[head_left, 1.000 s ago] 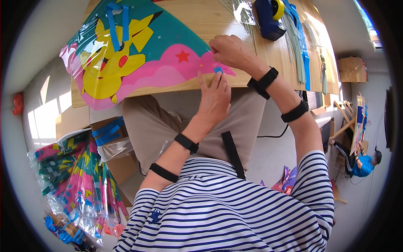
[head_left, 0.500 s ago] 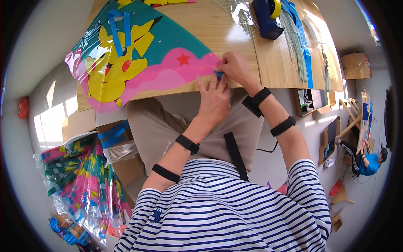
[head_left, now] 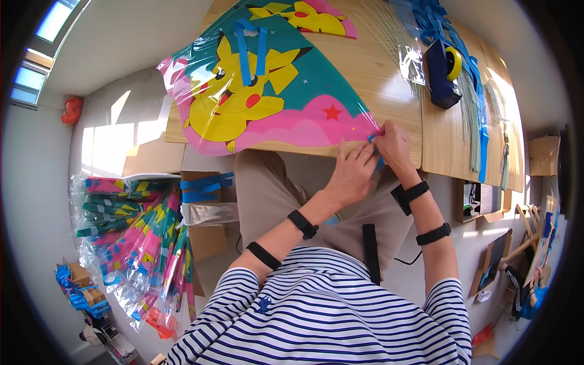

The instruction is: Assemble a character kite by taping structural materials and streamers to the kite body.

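A thin printed plastic sheet (head_left: 310,91), shaped like a kite panel in teal and pink with a yellow cartoon figure, lies on the wooden table. At its right corner my right hand (head_left: 395,148) pinches a short blue strip (head_left: 380,162); part of the strip shows beneath the fingers. My left hand (head_left: 351,176) rests just left of it by the table's near edge, fingers stretched and somewhat spread, their tips beside the strip. How the strip meets the sheet's corner is hidden by the fingers. A folded blue ribbon (head_left: 244,58) lies on the sheet.
A dark blue tape dispenser (head_left: 443,76) with yellow tape stands on the table (head_left: 395,79). Thin pale sticks (head_left: 468,131) and long blue ribbons (head_left: 483,143) lie beyond it. Bundled folded printed sheets (head_left: 140,237) sit at left beside a cardboard box (head_left: 207,242). Another person (head_left: 535,298) works at far right.
My view has turned, so the scene sits further right and lower. Both hands stay at the sheet's corner; more of the blue strip now shows below the fingers.
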Demonstrator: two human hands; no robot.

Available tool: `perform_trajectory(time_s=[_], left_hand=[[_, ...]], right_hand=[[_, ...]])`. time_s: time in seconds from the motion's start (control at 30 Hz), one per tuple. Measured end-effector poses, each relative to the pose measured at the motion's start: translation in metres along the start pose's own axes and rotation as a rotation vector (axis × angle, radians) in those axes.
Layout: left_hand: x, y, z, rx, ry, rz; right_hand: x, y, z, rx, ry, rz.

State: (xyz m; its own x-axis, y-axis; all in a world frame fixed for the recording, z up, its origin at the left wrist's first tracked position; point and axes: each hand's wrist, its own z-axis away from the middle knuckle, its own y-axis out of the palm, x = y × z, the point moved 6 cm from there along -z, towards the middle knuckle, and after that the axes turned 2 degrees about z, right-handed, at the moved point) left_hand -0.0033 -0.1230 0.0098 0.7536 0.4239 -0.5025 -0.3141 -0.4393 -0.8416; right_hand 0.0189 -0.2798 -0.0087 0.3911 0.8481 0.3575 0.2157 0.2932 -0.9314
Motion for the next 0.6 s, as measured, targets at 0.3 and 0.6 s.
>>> perform_trajectory(time_s=[0.3,0.6], left_hand=[[0.202,-0.121,0.084,-0.175,-0.495,-0.411],[0.215,-0.141,0.101,-0.11,-0.598,-0.433]], right_hand=[[0.005,0.011,0.001,-0.185,-0.136,0.047],[0.003,-0.006,-0.021,-0.117,-0.049,0.052]])
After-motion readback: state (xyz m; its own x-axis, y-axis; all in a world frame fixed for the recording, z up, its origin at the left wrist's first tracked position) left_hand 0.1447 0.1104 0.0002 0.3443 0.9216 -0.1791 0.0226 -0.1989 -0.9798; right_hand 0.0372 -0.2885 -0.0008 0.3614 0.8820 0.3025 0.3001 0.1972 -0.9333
